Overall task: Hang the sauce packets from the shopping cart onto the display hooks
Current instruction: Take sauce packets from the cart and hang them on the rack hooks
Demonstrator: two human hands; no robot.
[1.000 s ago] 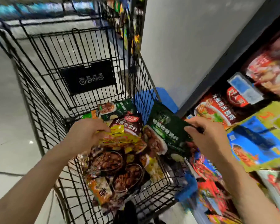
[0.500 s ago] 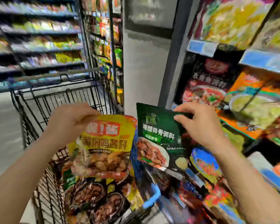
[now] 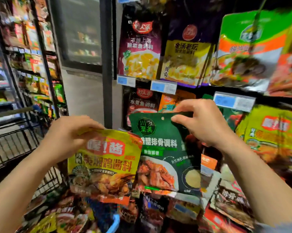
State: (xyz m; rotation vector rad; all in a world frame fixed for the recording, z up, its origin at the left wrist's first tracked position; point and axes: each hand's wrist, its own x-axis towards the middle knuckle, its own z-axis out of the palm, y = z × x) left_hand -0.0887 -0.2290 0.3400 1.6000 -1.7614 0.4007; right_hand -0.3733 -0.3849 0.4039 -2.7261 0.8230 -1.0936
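Gripping top edges: left hand [image 3: 69, 137] yellow packet [image 3: 106, 165], right hand [image 3: 202, 123] green packet [image 3: 165, 148].

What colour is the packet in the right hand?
Dark green packet, pinched by the right hand; head view.

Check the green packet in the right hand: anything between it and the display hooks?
No loose object blocks it. The right hand pinches the green sauce packet by its top edge, in front of already hanging packets. The hooks themselves are hidden behind packets and price tags, so no free one shows.
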